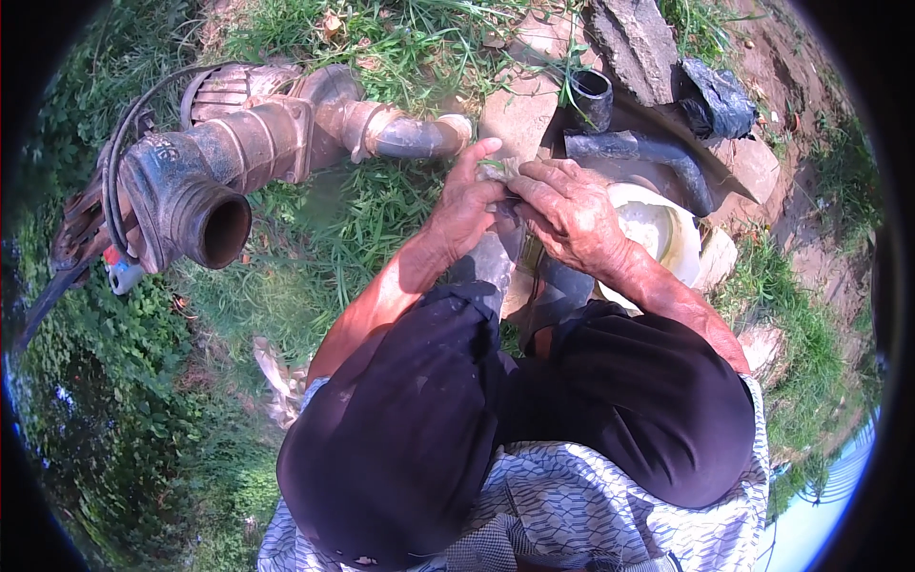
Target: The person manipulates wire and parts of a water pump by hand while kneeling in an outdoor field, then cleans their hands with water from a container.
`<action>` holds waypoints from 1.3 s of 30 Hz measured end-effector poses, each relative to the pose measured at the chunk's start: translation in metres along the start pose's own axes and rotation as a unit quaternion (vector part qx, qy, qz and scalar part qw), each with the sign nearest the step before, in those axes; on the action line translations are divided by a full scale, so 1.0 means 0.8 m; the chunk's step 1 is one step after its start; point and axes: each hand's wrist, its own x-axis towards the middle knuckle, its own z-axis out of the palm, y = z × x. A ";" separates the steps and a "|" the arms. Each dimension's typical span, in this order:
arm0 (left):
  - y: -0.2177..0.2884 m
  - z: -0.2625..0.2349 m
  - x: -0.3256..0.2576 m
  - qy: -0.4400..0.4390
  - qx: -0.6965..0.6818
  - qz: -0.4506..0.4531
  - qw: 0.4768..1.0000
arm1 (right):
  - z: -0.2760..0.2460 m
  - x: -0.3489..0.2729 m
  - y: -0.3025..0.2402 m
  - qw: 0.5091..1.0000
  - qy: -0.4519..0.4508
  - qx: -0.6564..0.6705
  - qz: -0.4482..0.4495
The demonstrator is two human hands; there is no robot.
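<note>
Just above my knees, my left hand (467,205) and my right hand (577,210) meet, with their fingertips close together. My left thumb points up while its other fingers are partly hidden. The fingers of my right hand are curled in a pinch. Between them shows a small pale scrap (494,170), too little of it visible to name. A broken-looking white plastic container (681,248) sits right of my right wrist. Beyond my left fingertips is the open end of a bent dark pipe (419,138), which joins a rusty, dirt-covered pump (243,143).
The pump's wide pipe mouth (225,232) faces me at left, beside a black cable (112,181). At the far right lie a curved black pipe (658,157), a short black pipe piece (593,98), crumpled black plastic (720,100) and a rough stone slab (637,52). Grass (334,219) surrounds them.
</note>
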 end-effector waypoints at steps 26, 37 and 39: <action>0.030 -0.001 -0.015 0.009 0.276 0.088 0.957 | -0.013 0.039 0.024 0.986 -0.067 0.138 0.058; 0.028 0.008 -0.013 0.039 0.079 0.114 0.990 | -0.025 0.019 0.142 0.928 -0.059 -0.216 0.299; 0.032 0.002 -0.017 0.027 0.086 0.123 0.988 | -0.015 0.013 0.143 0.945 0.001 -0.188 0.267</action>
